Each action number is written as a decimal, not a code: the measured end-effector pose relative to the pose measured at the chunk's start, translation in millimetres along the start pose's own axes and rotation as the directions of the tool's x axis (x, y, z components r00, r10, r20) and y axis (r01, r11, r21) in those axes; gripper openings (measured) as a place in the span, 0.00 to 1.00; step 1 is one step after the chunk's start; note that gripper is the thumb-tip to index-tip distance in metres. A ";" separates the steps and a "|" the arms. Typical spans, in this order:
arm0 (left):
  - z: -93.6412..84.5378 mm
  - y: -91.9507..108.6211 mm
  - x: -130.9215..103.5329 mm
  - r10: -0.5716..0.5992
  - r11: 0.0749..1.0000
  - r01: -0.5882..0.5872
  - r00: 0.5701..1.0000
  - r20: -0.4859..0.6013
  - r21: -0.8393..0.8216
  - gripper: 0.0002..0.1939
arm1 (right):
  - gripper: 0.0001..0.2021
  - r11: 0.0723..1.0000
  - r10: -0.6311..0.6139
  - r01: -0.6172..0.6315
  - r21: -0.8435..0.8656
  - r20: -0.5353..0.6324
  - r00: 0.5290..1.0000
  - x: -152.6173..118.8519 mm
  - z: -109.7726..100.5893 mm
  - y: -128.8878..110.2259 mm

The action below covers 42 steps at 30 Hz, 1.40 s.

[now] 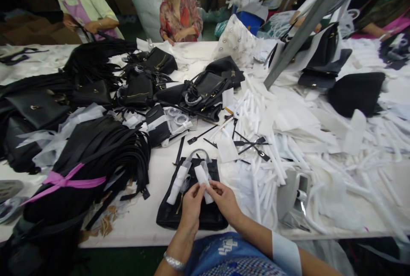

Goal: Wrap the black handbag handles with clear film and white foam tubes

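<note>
A black handbag (163, 214) lies flat on the white table in front of me, its handle wrapped in clear plastic and looping at the top. Two white wraps lie over it; the left one (177, 187) is untouched. My left hand (192, 203) and my right hand (224, 199) meet over the bag, fingertips pinched on the lower part of the right white wrap (201, 174). Both hands are closed on that wrap from either side.
Bundled black straps (96, 148) with a pink tie (67, 182) lie left, and black bags (137, 90) behind. White tubes (256, 173) and a tape dispenser (293, 199) are right. A grey pole (297, 37) slants behind them. People work across the table.
</note>
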<state>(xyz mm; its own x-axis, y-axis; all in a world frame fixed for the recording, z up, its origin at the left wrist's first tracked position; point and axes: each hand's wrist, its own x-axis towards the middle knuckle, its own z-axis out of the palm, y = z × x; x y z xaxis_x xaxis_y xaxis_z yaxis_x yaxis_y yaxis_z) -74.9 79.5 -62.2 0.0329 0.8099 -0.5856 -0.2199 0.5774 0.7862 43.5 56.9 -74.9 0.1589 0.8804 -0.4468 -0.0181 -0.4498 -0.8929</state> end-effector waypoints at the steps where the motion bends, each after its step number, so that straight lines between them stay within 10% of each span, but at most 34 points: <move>1: -0.1 1.6 0.4 0.001 1.000 -0.001 1.000 -0.021 0.005 0.23 | 0.22 1.000 0.008 -0.008 0.028 0.010 1.000 0.9 -1.8 0.9; 7: -3.0 0.0 -0.6 -0.011 1.000 0.011 1.000 -0.012 -0.002 0.22 | 0.18 0.979 -0.048 0.080 -0.188 0.172 0.984 62.4 -34.9 -14.7; 10: -1.0 -9.1 -2.5 -0.025 1.000 0.025 0.999 -0.023 0.012 0.23 | 0.13 0.716 -0.299 0.322 -0.619 0.145 0.943 131.6 -54.6 -39.8; 14: -0.6 -16.4 -3.5 -0.017 0.999 0.018 0.999 -0.049 0.031 0.23 | 0.15 0.331 -0.258 0.326 -0.886 0.247 0.934 216.0 -60.6 -64.9; 22: -29.5 10.2 -16.7 0.058 0.984 -0.049 0.997 -0.053 0.173 0.23 | 0.16 0.193 -0.197 0.175 -0.965 0.136 0.971 285.7 -37.1 -63.9; 30: -25.5 -11.4 -12.4 0.119 0.963 -0.117 0.993 0.005 0.242 0.25 | 0.12 0.215 -0.090 0.122 -0.969 0.105 0.990 310.7 -26.6 -70.7; 42: -25.0 -13.0 -2.5 0.081 0.984 -0.097 0.990 0.113 0.149 0.27 | 0.15 0.566 -0.263 0.284 -0.774 0.157 0.952 285.0 -68.9 -82.7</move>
<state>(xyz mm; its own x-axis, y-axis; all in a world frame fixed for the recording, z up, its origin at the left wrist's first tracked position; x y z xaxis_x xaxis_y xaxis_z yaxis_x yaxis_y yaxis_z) -96.6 67.4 -75.9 0.1251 0.8603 -0.4942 -0.0743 0.5048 0.8600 158.3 334.7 -124.5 0.0010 0.9800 -0.1988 0.7988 -0.1204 -0.5895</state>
